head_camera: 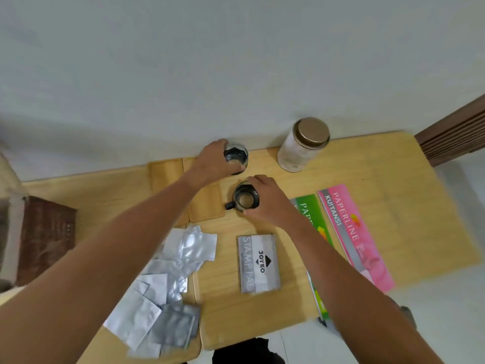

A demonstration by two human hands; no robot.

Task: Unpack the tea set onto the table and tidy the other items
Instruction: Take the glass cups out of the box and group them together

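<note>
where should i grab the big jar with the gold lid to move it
Grip the jar around its pale cylindrical body just under the gold lid, coming from the near right side. It stands upright against the wall, so the back is blocked, and both hands are busy to its left.

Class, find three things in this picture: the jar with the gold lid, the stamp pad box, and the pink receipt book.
jar with the gold lid [312, 133]: head view, on the lid's top.
stamp pad box [258, 262]: head view, on the printed top face.
pink receipt book [351, 229]: head view, on the cover's lettering.
</note>
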